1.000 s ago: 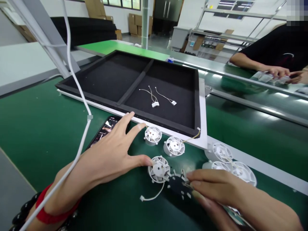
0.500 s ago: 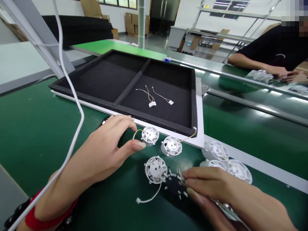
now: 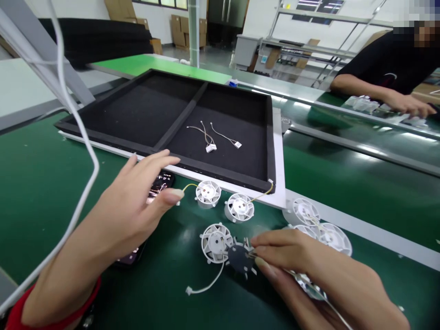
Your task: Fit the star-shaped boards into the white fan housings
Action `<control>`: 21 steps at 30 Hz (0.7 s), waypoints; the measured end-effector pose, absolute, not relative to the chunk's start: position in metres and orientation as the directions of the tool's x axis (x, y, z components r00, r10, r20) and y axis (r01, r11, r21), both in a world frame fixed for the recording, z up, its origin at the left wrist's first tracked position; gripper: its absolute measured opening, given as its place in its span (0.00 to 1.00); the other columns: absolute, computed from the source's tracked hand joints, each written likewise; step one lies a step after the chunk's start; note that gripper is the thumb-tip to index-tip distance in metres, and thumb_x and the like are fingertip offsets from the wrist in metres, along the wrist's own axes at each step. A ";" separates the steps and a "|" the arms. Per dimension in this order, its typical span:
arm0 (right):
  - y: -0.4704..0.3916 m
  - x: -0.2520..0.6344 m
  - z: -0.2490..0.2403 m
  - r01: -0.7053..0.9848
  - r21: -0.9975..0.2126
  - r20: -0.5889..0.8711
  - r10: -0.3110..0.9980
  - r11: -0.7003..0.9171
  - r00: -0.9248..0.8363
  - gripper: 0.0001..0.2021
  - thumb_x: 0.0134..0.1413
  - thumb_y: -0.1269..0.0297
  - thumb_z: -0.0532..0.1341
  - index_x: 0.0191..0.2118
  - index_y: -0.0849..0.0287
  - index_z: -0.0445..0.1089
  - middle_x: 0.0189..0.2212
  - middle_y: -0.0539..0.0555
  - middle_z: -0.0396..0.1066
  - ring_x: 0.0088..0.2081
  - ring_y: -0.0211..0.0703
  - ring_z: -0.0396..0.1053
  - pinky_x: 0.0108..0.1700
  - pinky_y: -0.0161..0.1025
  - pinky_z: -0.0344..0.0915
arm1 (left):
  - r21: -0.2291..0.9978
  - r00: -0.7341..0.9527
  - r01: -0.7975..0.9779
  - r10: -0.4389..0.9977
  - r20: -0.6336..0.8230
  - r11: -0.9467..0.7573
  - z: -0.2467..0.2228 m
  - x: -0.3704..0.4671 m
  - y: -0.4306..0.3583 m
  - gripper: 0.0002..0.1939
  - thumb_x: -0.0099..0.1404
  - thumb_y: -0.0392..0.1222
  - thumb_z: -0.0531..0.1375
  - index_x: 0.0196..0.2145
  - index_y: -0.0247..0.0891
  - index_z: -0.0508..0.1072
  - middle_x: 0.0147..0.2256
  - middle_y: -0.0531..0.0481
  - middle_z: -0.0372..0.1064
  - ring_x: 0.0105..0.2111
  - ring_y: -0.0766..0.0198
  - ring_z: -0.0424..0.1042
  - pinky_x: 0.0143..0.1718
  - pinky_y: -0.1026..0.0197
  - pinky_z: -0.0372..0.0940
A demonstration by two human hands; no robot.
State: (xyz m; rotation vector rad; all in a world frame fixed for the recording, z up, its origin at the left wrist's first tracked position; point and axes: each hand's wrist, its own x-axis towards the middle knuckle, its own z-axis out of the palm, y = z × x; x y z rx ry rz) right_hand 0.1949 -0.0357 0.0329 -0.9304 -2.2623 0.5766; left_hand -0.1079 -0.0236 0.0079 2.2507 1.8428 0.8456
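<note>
My right hand (image 3: 309,270) pinches the edge of a dark disc with white prongs around its rim (image 3: 239,257), perhaps part of a fan. A white wire (image 3: 335,311) trails below that hand. Touching or just beside the disc lies a white fan (image 3: 216,243) with its cable and plug (image 3: 206,289) on the table. My left hand (image 3: 144,192) is open, fingers spread, over a phone (image 3: 161,183) it partly hides. Two more white fans, one left (image 3: 208,194) and one right (image 3: 239,207), sit by the tray's front edge.
A black foam-lined tray (image 3: 165,137) with a divider holds several short cables (image 3: 210,147). Several white fans (image 3: 332,238) cluster at right, partly behind my right hand. A white cable (image 3: 91,151) hangs at left. Across the bench, a person (image 3: 385,87) handles clear parts.
My left hand has moved left and lifted away from the fans, exposing more of the phone. The dark disc is tilted more into view in my right hand. The co-worker's hand has shifted right.
</note>
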 end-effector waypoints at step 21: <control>-0.034 0.196 0.030 0.459 -0.623 0.328 0.744 0.634 -0.582 0.07 0.72 0.70 0.59 0.46 0.47 0.67 0.40 0.46 0.80 0.40 0.39 0.84 0.35 0.29 0.77 | -0.087 0.329 0.943 0.939 0.095 -0.322 0.001 -0.151 -0.031 0.26 0.77 0.32 0.41 0.54 0.33 0.78 0.69 0.32 0.64 0.68 0.27 0.65 0.65 0.16 0.57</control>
